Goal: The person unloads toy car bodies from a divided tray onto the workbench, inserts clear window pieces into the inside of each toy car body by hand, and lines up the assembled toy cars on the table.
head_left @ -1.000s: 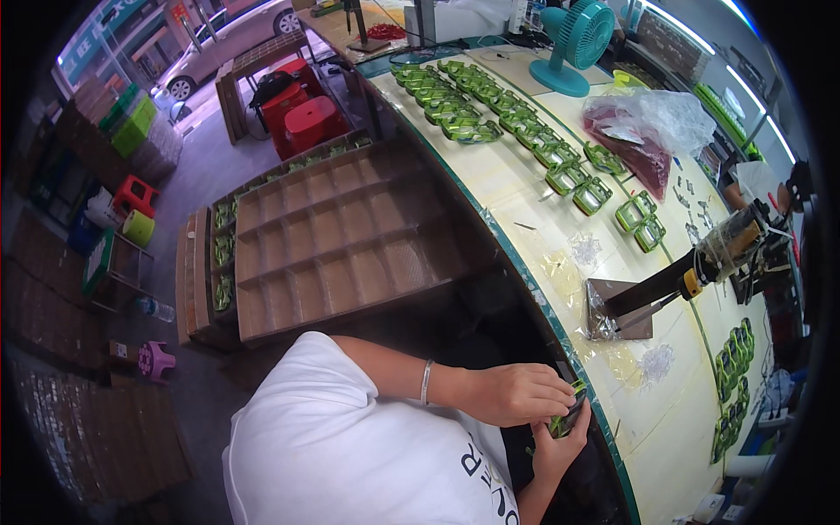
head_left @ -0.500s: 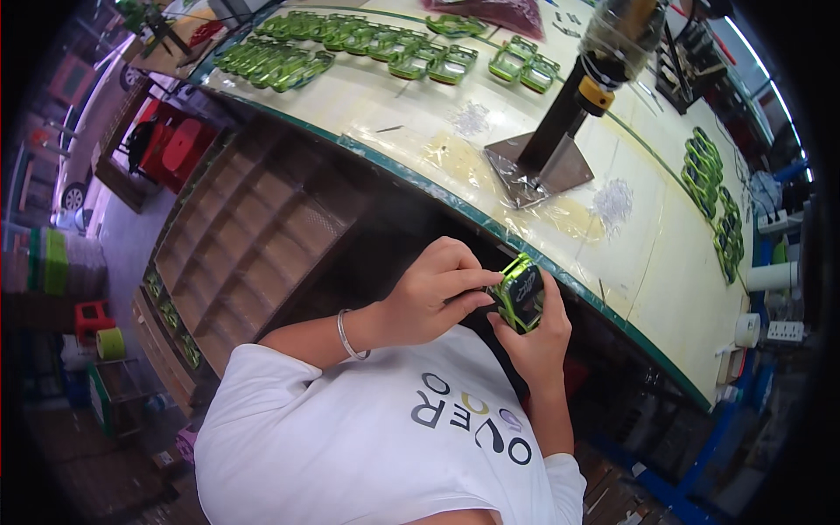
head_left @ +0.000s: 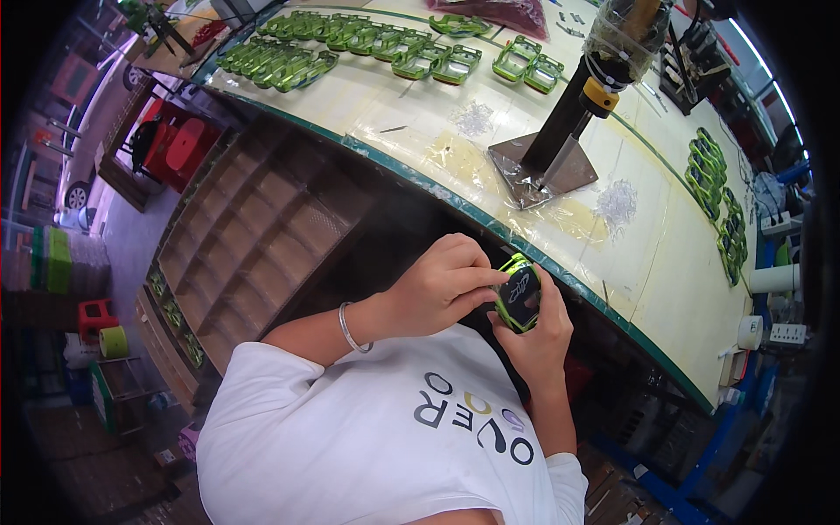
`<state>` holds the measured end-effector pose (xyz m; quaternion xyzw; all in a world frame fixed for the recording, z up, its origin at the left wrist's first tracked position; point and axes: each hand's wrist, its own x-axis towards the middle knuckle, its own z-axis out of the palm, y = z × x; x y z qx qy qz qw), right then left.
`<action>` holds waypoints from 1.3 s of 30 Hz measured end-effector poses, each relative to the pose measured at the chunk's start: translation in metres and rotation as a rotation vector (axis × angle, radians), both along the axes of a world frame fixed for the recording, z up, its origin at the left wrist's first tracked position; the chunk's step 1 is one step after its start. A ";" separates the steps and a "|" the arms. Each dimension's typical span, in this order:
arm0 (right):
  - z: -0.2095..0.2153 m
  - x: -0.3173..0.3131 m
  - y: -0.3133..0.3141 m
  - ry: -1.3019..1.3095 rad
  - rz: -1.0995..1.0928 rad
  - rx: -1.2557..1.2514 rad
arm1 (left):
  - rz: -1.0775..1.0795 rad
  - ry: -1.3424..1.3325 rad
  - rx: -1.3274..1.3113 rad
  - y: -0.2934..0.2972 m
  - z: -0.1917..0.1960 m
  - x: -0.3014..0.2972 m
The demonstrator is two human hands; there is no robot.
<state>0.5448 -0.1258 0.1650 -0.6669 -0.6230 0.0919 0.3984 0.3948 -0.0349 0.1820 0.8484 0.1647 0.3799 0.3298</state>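
Observation:
Over the near edge of the workbench, close to my body, I hold a small casing point(head_left: 521, 300) with a bright green frame and a glossy black face bearing a pale marking. My right hand point(head_left: 542, 337) grips it from the right, thumb low and fingers along the far side. From the left, the forefinger and thumb of my left hand point(head_left: 444, 287) pinch at the casing's left edge; the remaining fingers are curled. Whatever lies between those fingertips is too small to make out.
Rows of green frames point(head_left: 376, 41) stand at the bench's far left, with more green-and-dark pieces point(head_left: 705, 166) at the right. A post on a metal base plate point(head_left: 547, 171) rises mid-bench beside heaps of small clear bits point(head_left: 617, 203). A brown compartment tray point(head_left: 254, 223) lies at lower left.
The casing has tilted slightly, so its black face shows a little more. My left fingers stay at its left edge, and my right hand keeps its grip.

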 end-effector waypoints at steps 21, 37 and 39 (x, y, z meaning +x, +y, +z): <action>-0.009 -0.002 -0.005 0.139 -0.066 -0.107 | 0.093 -0.030 -0.082 -0.008 -0.030 0.010; -0.033 0.163 0.051 0.027 -0.419 -0.139 | -0.118 -0.121 -1.356 -0.009 -0.037 0.013; -0.039 0.169 0.059 -0.068 -0.363 -0.142 | -0.134 -0.137 -1.332 -0.009 -0.040 0.008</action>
